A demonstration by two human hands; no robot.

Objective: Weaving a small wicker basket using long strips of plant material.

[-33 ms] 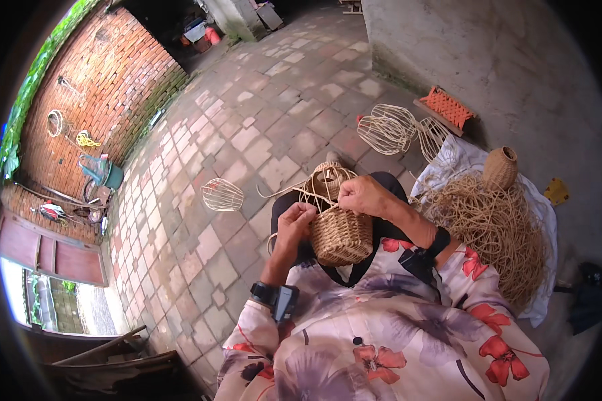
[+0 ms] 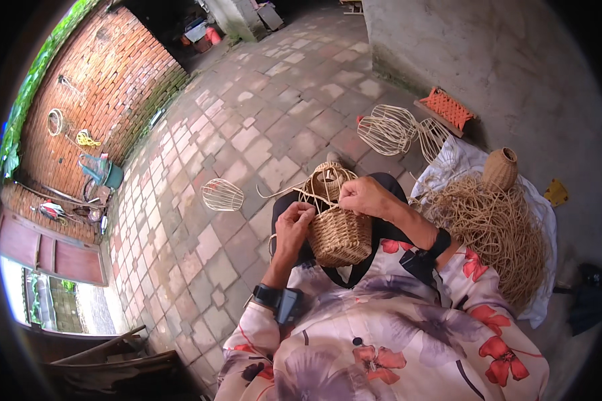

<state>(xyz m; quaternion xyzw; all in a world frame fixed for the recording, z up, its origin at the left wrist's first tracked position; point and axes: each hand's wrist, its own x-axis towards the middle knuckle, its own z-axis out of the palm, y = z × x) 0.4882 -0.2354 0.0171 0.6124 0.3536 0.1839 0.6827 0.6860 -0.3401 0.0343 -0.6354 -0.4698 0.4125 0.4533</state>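
A woven, honey-coloured basket [image 2: 339, 237] sits between my legs, with pale unwoven reeds rising above its rim. My left hand [image 2: 296, 220] is closed in a pinch at the basket's upper left, on a thin reed. At the upper right of the rim, my right hand [image 2: 358, 195] is also closed, pinching reeds at the edge; its fingertips partly hide what it grips. Behind this basket is a second wicker piece [image 2: 329, 171], partly covered by loose strands, one long end curving out to the left.
Reed frames [image 2: 222, 195] [image 2: 386, 129] lie on the paving. At right, a tangle of strands [image 2: 481, 227] and a round wicker vessel [image 2: 500, 170] rest on white cloth [image 2: 538, 281], near an orange latticed object [image 2: 448, 107]. Brick wall [image 2: 100, 73] at left; dark boards [image 2: 114, 367] lower left.
My left hand and forearm have shifted very slightly left. The right hand and basket look practically the same.
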